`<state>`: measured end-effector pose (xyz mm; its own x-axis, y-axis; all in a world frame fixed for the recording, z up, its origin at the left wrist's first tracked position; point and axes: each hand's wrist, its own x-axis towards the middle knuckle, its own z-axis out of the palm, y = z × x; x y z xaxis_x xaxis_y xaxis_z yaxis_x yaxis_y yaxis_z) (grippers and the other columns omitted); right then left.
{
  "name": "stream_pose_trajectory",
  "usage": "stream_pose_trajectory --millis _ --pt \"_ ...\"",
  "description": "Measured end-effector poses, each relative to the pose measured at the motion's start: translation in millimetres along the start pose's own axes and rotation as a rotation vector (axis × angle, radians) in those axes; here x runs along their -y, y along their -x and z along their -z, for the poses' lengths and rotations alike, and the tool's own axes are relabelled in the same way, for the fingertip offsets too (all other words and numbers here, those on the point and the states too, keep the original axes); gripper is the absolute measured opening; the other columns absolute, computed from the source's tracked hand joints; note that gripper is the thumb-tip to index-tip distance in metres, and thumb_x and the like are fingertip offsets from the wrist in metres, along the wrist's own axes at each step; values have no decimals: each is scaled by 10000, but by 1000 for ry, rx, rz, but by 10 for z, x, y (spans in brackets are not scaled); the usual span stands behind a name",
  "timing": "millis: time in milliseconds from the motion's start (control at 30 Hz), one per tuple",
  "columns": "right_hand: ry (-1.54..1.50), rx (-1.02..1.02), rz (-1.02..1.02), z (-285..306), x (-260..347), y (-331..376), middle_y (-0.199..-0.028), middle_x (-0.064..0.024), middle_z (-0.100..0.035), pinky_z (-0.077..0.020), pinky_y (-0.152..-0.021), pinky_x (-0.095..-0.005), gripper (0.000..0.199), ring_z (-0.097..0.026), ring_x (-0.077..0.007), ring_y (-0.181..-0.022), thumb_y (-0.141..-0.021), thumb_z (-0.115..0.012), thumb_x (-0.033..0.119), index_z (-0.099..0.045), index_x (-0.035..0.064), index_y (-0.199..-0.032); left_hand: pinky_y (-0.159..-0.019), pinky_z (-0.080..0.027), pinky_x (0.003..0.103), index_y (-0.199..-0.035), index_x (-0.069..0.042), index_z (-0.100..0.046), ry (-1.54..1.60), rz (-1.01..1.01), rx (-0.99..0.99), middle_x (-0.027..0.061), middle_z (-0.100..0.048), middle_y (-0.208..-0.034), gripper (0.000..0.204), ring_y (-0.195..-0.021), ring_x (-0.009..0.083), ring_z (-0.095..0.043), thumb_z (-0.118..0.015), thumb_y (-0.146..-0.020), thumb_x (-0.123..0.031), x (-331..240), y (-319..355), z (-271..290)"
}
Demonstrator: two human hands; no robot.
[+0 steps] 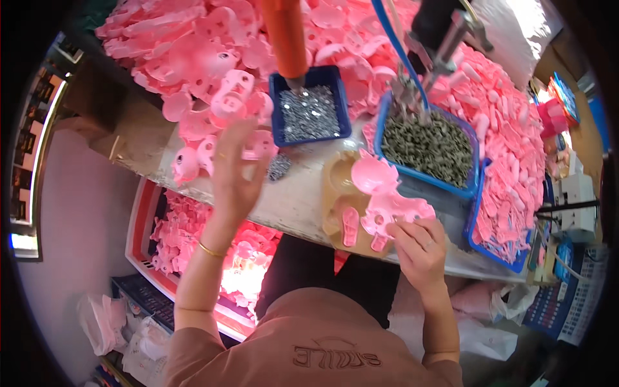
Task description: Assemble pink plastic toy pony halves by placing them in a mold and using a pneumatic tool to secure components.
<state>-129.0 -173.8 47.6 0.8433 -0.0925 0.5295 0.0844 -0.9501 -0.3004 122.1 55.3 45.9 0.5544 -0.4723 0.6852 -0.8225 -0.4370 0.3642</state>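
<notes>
Two hands of ours are at the bench [290, 209]. Our right hand [420, 250] has its fingertips against the lower edge of a pink animal-shaped shell half [390, 205], which lies partly over the tan fixture block [338, 173]; whether they pinch it, we cannot tell. Our left hand [237, 171], blurred, is spread and seemingly holds nothing, near loose pink shells [231, 91]. Overhanging the block, the shell could slip if we press off-centre, and a sideways tug could dislodge the small pink piece [350, 226] beside it. Lettering crosses our brown shirt [309, 319]; the blue-and-white sheet [570, 297] bears print too small to read.
</notes>
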Motion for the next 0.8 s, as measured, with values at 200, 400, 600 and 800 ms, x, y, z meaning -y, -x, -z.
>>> stream_pose_trajectory --millis 200,400,600,800 --pt "-37 3 -7 -68 11 63 -974 -31 -685 -493 -770 -368 308 -582 -256 -881 -684 -746 -21 -750 76 -976 -1002 -471 445 -1158 -51 -635 218 -10 158 122 -649 -1223 378 -1193 340 -586 -745 -800 -12 -409 360 -86" --pt "-51 28 16 -140 85 -65 -964 -33 -688 -499 -760 -369 295 -580 -257 -878 -685 -731 -26 -751 69 -964 -956 -498 431 -1097 -50 -655 328 48 153 107 -679 -1171 324 -1128 331 -621 -737 -792 23 -526 509 -178" --pt "-48 19 0 -262 153 -182 -980 -3 -687 -479 -760 -355 352 -579 -240 -899 -641 -728 -9 -759 89 -977 -927 -511 418 -1076 -51 -659 393 130 137 103 -686 -1137 301 -1075 322 -638 -724 -796 38 -373 664 -337" --pt "-49 40 -34 -343 261 -291 -966 -7 -691 -483 -754 -356 289 -570 -240 -887 -695 -738 -4 -762 83 -970 -909 -517 414 -1065 -41 -654 436 202 130 120 -683 -1106 268 -1046 322 -641 -711 -812 26 -229 809 -463"
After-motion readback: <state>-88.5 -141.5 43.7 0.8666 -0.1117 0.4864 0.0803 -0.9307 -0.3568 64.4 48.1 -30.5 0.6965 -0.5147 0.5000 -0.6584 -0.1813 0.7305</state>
